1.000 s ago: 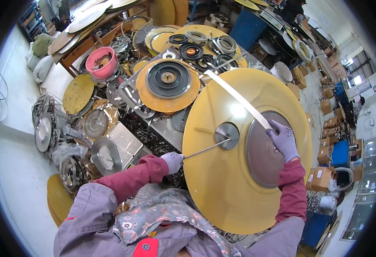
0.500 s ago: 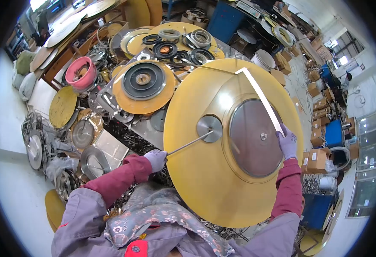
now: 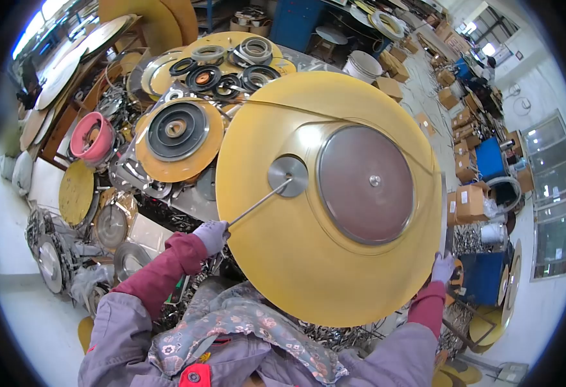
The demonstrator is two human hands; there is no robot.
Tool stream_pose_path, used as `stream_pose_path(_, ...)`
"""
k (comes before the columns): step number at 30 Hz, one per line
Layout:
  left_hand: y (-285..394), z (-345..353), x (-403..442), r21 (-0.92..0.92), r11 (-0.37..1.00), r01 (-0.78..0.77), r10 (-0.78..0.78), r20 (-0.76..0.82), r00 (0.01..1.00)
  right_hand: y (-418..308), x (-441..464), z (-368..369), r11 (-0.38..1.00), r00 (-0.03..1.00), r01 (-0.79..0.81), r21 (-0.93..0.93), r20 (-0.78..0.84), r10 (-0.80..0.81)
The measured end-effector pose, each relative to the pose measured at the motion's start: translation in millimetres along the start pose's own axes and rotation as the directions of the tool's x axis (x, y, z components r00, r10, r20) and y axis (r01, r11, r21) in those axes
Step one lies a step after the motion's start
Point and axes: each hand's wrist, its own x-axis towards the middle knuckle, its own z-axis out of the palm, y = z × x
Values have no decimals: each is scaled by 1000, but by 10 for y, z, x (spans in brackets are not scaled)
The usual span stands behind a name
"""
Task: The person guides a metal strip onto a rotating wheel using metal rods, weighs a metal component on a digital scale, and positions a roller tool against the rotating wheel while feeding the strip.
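My left hand (image 3: 212,237), in a pale purple glove, is closed around the near end of a thin metal rod (image 3: 256,208). The rod's far end meets the middle of a small round metal plate (image 3: 297,169), which lies on a large yellow disc (image 3: 283,271). Right of that plate, a brown round plate (image 3: 367,180) with a metal centre sits on the same disc. A thin band crosses the disc's upper part. Beyond the disc's lower right edge, my gloved right hand (image 3: 443,267) is closed on a narrow metal strip (image 3: 443,209), seen nearly edge-on.
An orange disc (image 3: 154,169) carrying a dark reel (image 3: 191,138) lies to the left. Several coils and rings, a pink bucket (image 3: 90,151) and metal scrap crowd the left and back. Cardboard boxes (image 3: 471,203) and a white bucket (image 3: 362,64) stand on the right.
My right hand has moved from the brown plate down and right past the disc's edge, taking the bright strip with it. My left hand still holds the rod. The view has shifted.
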Motion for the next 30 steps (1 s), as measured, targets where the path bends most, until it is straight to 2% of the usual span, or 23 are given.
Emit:
stream_pose_path(3, 3, -54, 48, 10, 1000, -2, 2, 19, 1000, 693, -610, 92, 980, 995, -2, -198, -99, -17)
stream_pose_path(5, -30, -58, 79, 11, 999, -41, 41, 8, 999, 943, -977, 5, 964, 998, -53, -260, 4, 56)
stream_pose_path(9, -98, -27, 167, 35, 997, -68, 67, 6, 998, 1029, -1627, -231, 992, 1000, -6, -125, -18, 4)
stream_pose_path(10, -96, -29, 175, 24, 997, -75, 75, -8, 997, 876, -1789, -409, 990, 995, -87, -111, 34, 91)
stream_pose_path(13, -101, -38, 228, 25, 997, -76, 76, -22, 997, 1009, -2192, -549, 990, 996, -64, -124, 56, 71)
stream_pose_path(14, -117, -35, 243, 21, 996, -88, 89, -37, 995, 1248, -2319, -436, 985, 1000, -2, -175, -8, 0)
stream_pose_path(17, -117, -67, 276, 31, 995, -96, 97, -36, 995, 1138, -2667, -876, 995, 995, -68, -75, 63, 73)
stream_pose_path(20, -138, -88, 294, 33, 994, -105, 106, -29, 994, 1290, -3012, -1075, 996, 998, 65, -55, 10, -64)
stream_pose_path(23, -203, -68, 313, 51, 993, -111, 113, -28, 993, 1317, -3303, -1286, 997, 994, 72, -21, 78, -71)
stream_pose_path(24, -203, -93, 302, 55, 992, -117, 118, -24, 993, 1299, -3374, -1323, 989, 989, 145, -31, 29, -144)
stream_pose_path(27, -218, -144, 258, 55, 990, -129, 130, -16, 991, 1201, -3551, -1485, 992, 980, 116, -54, 170, -105)
stream_pose_path(30, -348, -96, 261, 32, 986, -161, 163, -37, 986, 1120, -3618, -1434, 976, 965, 217, 37, 141, -220)
